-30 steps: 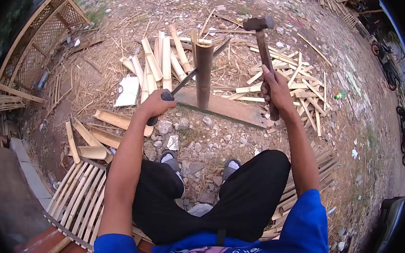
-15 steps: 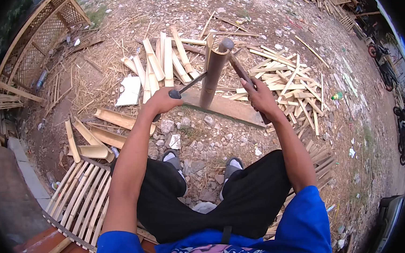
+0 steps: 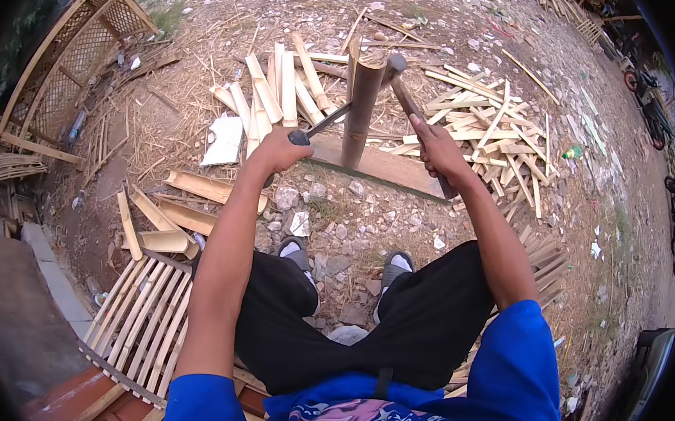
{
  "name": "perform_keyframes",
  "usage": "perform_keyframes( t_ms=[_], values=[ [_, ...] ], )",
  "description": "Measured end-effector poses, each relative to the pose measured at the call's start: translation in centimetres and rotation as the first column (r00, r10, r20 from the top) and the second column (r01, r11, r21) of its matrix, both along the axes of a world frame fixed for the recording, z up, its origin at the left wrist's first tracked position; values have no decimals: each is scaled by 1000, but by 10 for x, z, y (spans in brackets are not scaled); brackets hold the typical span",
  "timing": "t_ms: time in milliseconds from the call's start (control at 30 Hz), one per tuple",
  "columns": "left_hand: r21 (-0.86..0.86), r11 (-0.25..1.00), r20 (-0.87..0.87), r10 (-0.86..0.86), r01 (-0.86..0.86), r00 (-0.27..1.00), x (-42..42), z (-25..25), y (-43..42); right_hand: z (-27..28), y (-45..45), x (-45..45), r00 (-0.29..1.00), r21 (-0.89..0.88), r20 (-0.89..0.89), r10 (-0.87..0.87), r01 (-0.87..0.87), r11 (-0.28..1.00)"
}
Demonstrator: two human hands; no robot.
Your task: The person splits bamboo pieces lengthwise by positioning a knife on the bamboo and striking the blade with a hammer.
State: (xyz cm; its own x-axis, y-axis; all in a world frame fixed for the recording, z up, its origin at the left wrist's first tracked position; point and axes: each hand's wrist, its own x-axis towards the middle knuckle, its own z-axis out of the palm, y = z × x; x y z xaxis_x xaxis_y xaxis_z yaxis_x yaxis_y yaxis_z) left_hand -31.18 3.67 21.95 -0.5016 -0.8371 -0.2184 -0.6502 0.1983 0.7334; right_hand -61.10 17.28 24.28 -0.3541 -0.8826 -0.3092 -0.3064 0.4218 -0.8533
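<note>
A split bamboo section (image 3: 360, 118) stands upright on a wooden plank (image 3: 403, 170) in front of me. My left hand (image 3: 280, 153) is closed around the dark handle of a knife (image 3: 329, 122). Its blade slants up to the right and reaches the bamboo's left side; the tip is out of sight there. In my right hand (image 3: 445, 155) is a hammer (image 3: 408, 100), gripped by its wooden shaft. The hammer's head is beside the bamboo's upper right edge; I cannot tell whether they touch.
Split bamboo pieces (image 3: 264, 88) lie behind the plank on the left, and a heap of narrow strips (image 3: 499, 140) spreads to the right. Curved bamboo halves (image 3: 206, 187) and a slatted bamboo panel (image 3: 142, 314) are at my left. A lattice frame (image 3: 69, 74) stands farther off.
The hammer's head has moved from over the bamboo's top to its right side. The knife stays against the bamboo, and the whole view has shifted slightly.
</note>
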Motion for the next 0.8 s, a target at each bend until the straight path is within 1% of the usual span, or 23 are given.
perform_keyframes(
  t_ms=[33,67,167,233,300,333,433,467,500,567,600,667,700,800],
  values=[
    [120,993,18,19,-21,1000,0,-4,3,10,4,4,993,14,111,-42,41,999],
    [125,992,45,22,-27,999,-1,-6,3,19,9,5,972,30,217,-91,87,996],
    [71,994,25,79,-81,997,-7,-12,1,36,16,1,996,-93,86,-39,47,995],
    [84,995,34,43,-46,998,-6,-10,-1,56,18,4,995,-228,74,-66,81,970],
    [85,996,34,6,-9,999,-7,-8,-1,59,12,-4,997,-357,62,-47,66,932],
    [81,997,32,-12,10,999,-9,-6,0,55,6,-6,995,-385,15,-98,96,918],
    [40,999,31,-26,24,999,-9,-6,3,-10,-1,-21,955,-295,-259,-143,63,953],
    [29,999,30,-25,24,999,-10,-4,3,-19,4,-28,980,15,-197,20,-18,1000],
    [19,999,24,-25,25,999,-11,-4,5,-22,6,-27,955,112,-281,100,-71,991],
    [53,999,45,3,-6,999,-14,-4,1,-23,7,-32,951,171,-281,132,-86,982],
    [76,997,54,25,-29,998,-13,-6,1,-17,7,-27,961,111,-251,112,-87,990],
    [51,998,32,36,-37,999,-13,-13,0,-7,9,-20,978,0,-194,73,-74,997],
    [43,998,22,43,-44,999,-13,-16,0,-1,5,-21,970,-45,-240,46,-58,997],
    [88,996,48,-11,7,999,-10,-15,-2,40,-2,-8,984,-259,-177,-37,-10,966]
  ],
)
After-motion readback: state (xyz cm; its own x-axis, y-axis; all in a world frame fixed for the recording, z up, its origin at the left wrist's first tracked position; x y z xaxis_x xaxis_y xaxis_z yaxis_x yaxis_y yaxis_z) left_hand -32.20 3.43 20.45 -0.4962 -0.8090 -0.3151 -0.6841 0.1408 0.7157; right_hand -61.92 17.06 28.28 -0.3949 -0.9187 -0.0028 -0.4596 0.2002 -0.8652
